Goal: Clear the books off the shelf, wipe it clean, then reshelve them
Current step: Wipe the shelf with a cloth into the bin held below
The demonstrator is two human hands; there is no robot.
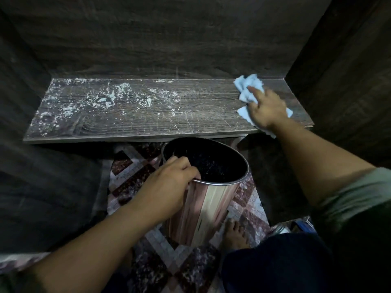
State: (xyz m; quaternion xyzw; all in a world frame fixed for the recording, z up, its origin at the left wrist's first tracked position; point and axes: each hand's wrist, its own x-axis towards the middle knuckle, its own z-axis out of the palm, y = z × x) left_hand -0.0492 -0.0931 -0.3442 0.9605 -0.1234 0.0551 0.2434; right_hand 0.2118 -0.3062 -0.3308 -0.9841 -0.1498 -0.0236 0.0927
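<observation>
A dark wooden shelf spans the view, bare of books and strewn with white dust and crumbs over its left half. At its right end my right hand presses flat on a crumpled light blue cloth. Below the shelf's front edge my left hand grips the near rim of a shiny metal bin with a black inside, tilted toward the shelf.
Dark wooden walls close the shelf at the back and on both sides. A patterned rug covers the floor under the bin. My bare foot stands by the bin's base. Some objects, perhaps books, lie at lower right.
</observation>
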